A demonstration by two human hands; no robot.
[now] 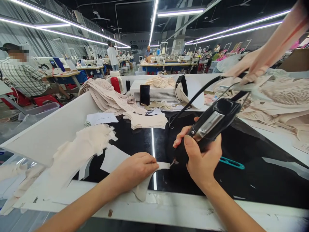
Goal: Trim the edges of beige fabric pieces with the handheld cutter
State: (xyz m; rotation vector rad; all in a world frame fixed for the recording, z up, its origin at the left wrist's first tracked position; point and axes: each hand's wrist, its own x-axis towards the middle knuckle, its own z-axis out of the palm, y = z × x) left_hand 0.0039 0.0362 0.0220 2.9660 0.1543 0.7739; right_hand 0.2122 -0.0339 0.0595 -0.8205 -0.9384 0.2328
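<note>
My left hand point(138, 169) presses and pinches a small pale fabric piece point(142, 188) near the front edge of the glossy black work surface point(256, 183). One narrow end of the fabric pokes out right of my fingertips. Wrapped around a black corded hand-held tool point(205, 125) with a metal plate on its side is my right hand point(204, 161). The tool tilts down to the left, and its small tip is at or very near the fabric's end; contact cannot be made out. A white card point(114, 158) lies left of my left hand.
Another person's hand point(251, 66) reaches in at upper right, by the tool's cord. Turquoise thread snips point(231, 162) lie right of my right hand. Cut fabric stacks point(146, 120) and piles point(82, 145) surround the surface. Behind stand a phone point(145, 94) and a vented white box point(163, 94).
</note>
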